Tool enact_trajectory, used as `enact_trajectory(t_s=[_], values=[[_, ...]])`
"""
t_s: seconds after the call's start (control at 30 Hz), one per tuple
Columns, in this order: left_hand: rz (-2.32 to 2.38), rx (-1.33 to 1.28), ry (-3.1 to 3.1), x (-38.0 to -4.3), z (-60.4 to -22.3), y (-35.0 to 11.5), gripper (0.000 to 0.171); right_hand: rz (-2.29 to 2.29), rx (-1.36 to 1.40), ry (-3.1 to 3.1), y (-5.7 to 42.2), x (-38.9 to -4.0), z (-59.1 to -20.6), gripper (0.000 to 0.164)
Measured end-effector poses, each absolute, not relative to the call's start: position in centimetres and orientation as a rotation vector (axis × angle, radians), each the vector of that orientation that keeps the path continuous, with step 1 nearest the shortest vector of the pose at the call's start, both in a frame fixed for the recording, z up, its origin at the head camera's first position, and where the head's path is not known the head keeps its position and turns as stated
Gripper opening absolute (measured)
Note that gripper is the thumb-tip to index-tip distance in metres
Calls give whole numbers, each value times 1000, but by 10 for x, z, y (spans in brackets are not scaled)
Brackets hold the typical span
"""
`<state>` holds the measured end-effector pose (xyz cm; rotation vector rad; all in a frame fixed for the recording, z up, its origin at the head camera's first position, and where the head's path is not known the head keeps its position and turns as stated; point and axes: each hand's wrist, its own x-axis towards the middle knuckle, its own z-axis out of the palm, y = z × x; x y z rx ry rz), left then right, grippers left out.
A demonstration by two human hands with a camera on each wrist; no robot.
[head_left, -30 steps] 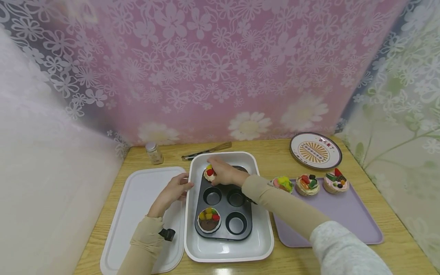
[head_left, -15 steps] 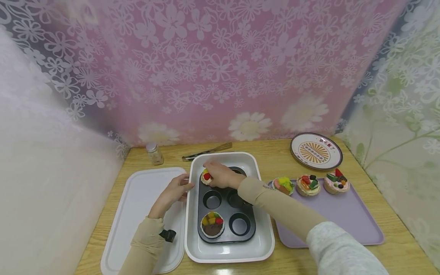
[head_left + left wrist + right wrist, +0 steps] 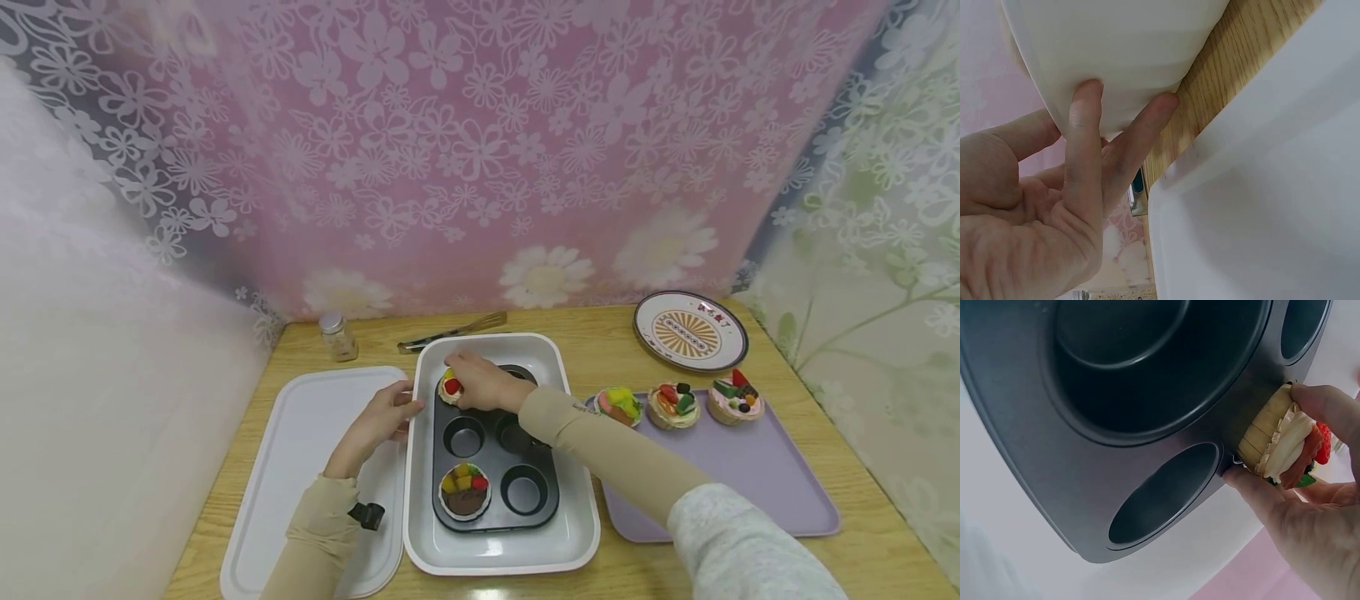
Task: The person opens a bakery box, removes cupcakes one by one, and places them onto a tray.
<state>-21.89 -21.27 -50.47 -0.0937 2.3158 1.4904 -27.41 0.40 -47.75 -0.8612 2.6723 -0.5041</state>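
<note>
My right hand (image 3: 483,382) pinches a small fruit tart (image 3: 1272,437) between thumb and fingers. The tart has a pleated tan case, pale cream and red and yellow fruit. It is at the far left cup of a dark muffin tin (image 3: 495,457); whether it sits inside that cup I cannot tell. A chocolate tart with fruit on top (image 3: 465,498) occupies the near left cup. The tin lies in a white rectangular basin (image 3: 579,500). With fairly straight fingers, my left hand (image 3: 1041,206) touches the basin's outer left wall.
Left of the basin lies a white tray (image 3: 315,467). A purple tray (image 3: 727,492) on the right carries three tarts (image 3: 672,406) along its far edge. Behind stand a small jar (image 3: 339,340), a long metal utensil (image 3: 442,334) and a patterned plate (image 3: 690,332).
The muffin tin has shifted slightly right and nearer inside the basin. My right hand and its tart have moved a little left and nearer. My left hand has stayed put.
</note>
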Motion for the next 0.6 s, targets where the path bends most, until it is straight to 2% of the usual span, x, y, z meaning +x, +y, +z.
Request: enact_trajectory(t_s=[0.33, 0.6], values=[[1489, -90, 2312, -218, -505, -212, 51, -648, -841, 2671, 6, -280, -477, 70], [1490, -89, 2312, -218, -503, -213, 50, -806, -823, 2605, 20, -282, -459, 72]])
